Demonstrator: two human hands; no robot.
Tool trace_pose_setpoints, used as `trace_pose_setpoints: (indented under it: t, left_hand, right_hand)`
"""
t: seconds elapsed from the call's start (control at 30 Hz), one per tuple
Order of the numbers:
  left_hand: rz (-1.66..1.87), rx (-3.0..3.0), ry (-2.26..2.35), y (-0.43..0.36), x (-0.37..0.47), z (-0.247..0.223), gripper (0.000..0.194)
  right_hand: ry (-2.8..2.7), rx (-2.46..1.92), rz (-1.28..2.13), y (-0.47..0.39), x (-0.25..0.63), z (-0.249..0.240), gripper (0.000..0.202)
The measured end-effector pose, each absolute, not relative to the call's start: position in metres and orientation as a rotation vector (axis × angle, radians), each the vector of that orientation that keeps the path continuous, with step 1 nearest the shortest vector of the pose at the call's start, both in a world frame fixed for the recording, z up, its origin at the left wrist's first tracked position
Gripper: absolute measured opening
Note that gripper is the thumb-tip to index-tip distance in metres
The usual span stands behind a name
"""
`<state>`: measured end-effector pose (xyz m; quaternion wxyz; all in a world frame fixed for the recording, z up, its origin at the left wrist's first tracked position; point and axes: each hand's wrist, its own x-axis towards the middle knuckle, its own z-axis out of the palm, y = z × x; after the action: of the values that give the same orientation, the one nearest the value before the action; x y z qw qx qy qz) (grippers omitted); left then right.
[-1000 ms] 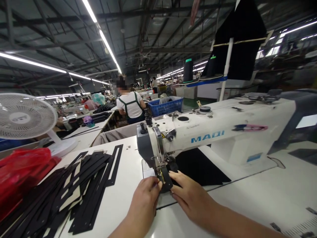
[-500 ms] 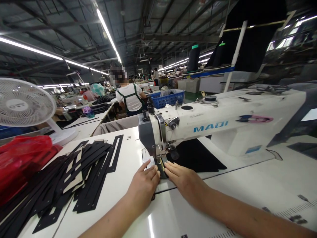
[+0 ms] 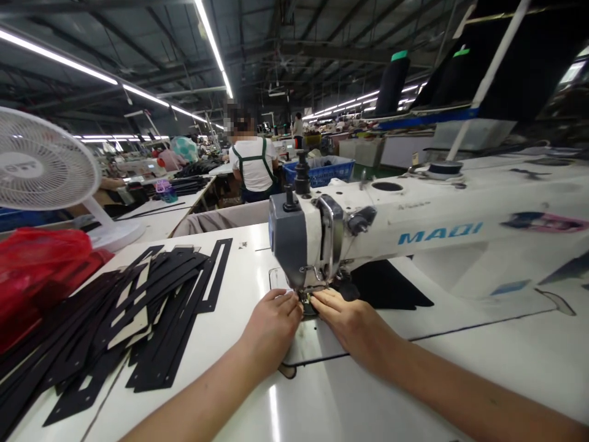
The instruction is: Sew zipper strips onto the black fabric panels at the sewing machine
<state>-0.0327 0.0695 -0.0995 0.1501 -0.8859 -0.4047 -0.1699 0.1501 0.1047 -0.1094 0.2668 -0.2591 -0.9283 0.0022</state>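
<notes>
Both hands rest at the needle area of a white sewing machine (image 3: pixel 437 230) marked MAQI. My left hand (image 3: pixel 273 322) lies left of the presser foot, fingers together and bent down at a small dark piece (image 3: pixel 309 309). From the right, my right hand (image 3: pixel 352 316) reaches the same piece with its fingers close together and fingertips pressed near the foot. The piece is mostly hidden by the fingers. Black fabric (image 3: pixel 391 285) lies under the machine arm, behind my right hand.
A pile of black strips with slots (image 3: pixel 156 319) covers the left of the table. Beyond it are a red plastic bag (image 3: pixel 41 276) and a white fan (image 3: pixel 46 166). A person in a white top (image 3: pixel 255 166) is ahead, beside a blue basket (image 3: pixel 329 174).
The view has shifted closer, and the machine looks larger and further right. Both hands are a little further forward, closer to the presser foot, and the small piece shows less.
</notes>
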Motion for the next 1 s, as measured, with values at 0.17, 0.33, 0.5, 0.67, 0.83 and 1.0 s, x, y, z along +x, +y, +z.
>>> trace_pose_setpoints:
  t: [0.17, 0.33, 0.5, 0.67, 0.83, 1.0]
  left_hand:
    - [-0.441, -2.53, -1.177, 0.072, -0.033, -0.101, 0.017]
    - [-0.447, -2.509, -1.167, 0.074, -0.033, -0.103, 0.016]
    - [-0.458, -2.506, -1.197, 0.074, -0.033, -0.105, 0.013]
    - [-0.464, -2.457, -1.234, 0.075, -0.033, -0.108, 0.012]
    - [-0.498, -2.436, -1.277, 0.08, -0.033, -0.118, 0.011]
    - [-0.675, -2.463, -1.309, 0.077, -0.038, -0.113, 0.011]
  right_hand:
    - [-2.508, -0.704, 0.025, 0.107, 0.149, -0.104, 0.033]
    - [-2.512, -0.694, -0.022, 0.109, 0.149, -0.11, 0.035]
    - [-2.482, -0.661, -0.043, 0.109, 0.148, -0.111, 0.037]
    - [-2.464, -0.675, -0.002, 0.107, 0.146, -0.105, 0.036]
    - [-2.442, -0.702, 0.034, 0.104, 0.14, -0.105, 0.033]
    - [-2.532, -0.708, 0.08, 0.117, 0.164, -0.098, 0.029]
